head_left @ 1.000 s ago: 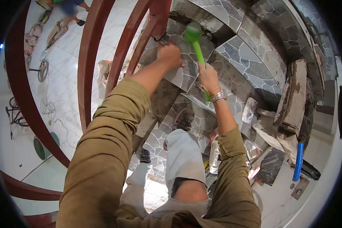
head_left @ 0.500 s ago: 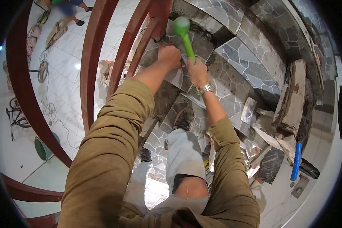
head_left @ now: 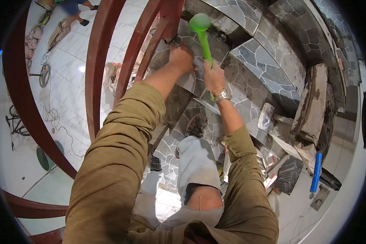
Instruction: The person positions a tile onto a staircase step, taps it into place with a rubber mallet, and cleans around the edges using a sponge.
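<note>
A green mallet (head_left: 204,44) is gripped around its handle by my right hand (head_left: 213,77), its rounded head raised above the stone-patterned tiles (head_left: 191,83). To the left, my left hand (head_left: 182,58) is closed at the foot of the dark red post (head_left: 171,18). Something small and dark shows at its fingers against the post, too hidden to name. The mallet head is apart from my left hand, up and to its right. Both hands are over the tiled step.
Curved red railing bars (head_left: 96,69) stand at the left. Beyond them are a person's legs (head_left: 79,16), a bicycle (head_left: 15,125) and cables. At the right lie a rough grey slab (head_left: 313,105), a blue-handled tool (head_left: 316,173) and a trowel (head_left: 266,118).
Since a second ago, the mallet and my right hand have moved left and up. In the last half second the mallet head shifted slightly right. My left hand stays at the post.
</note>
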The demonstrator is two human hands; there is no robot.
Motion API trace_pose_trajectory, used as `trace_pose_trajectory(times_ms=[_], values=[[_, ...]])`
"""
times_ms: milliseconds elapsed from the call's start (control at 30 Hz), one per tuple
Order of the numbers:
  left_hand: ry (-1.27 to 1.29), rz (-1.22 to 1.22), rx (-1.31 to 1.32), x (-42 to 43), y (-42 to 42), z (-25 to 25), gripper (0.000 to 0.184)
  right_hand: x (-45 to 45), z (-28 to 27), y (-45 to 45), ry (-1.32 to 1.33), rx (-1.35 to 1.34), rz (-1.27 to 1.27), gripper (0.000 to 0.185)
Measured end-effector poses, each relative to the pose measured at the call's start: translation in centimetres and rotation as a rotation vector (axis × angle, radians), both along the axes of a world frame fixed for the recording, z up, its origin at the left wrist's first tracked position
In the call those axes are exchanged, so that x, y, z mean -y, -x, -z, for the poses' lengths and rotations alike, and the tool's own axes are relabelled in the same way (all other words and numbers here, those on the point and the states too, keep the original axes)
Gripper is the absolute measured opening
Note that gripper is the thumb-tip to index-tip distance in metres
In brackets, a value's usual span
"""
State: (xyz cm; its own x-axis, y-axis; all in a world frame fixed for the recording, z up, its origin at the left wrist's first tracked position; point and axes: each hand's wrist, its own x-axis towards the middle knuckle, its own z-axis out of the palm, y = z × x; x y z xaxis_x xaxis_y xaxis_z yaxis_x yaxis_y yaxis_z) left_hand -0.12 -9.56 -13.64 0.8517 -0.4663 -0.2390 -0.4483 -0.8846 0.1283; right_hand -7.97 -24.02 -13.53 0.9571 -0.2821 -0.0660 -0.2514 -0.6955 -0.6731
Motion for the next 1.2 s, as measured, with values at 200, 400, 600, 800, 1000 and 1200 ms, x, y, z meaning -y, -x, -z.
trace_pose_trajectory(times_ms=[200, 400, 600, 800, 1000, 1200], values=[[-0.011, -0.02, -0.026, 0.0, -0.3, -1.1, 0.064, 0.7, 0.3, -0.3, -0.16, -0.08, 0.01, 0.05], [-0.041, -0.004, -0.106, 0.5, -0.7, -1.6, 0.073, 1.6, 0.2, -0.2, -0.045, -0.035, 0.0, 0.05], [-0.073, 0.037, -0.121, 0.5, -0.6, -1.8, 0.076, 2.7, 4.3, 0.3, 0.144, 0.045, -0.184, 0.046], [-0.069, 0.023, -0.053, 0.3, -0.6, -0.6, 0.078, 1.3, -0.8, 2.8, -0.065, 0.023, -0.028, 0.044], [-0.047, -0.051, -0.133, 0.4, -0.4, -1.7, 0.076, 3.6, 1.3, 1.9, -0.04, -0.079, -0.034, 0.045], [-0.053, -0.048, -0.088, 0.4, -0.1, -0.7, 0.075, 2.0, -1.1, 4.1, -0.122, -0.01, 0.026, 0.044]])
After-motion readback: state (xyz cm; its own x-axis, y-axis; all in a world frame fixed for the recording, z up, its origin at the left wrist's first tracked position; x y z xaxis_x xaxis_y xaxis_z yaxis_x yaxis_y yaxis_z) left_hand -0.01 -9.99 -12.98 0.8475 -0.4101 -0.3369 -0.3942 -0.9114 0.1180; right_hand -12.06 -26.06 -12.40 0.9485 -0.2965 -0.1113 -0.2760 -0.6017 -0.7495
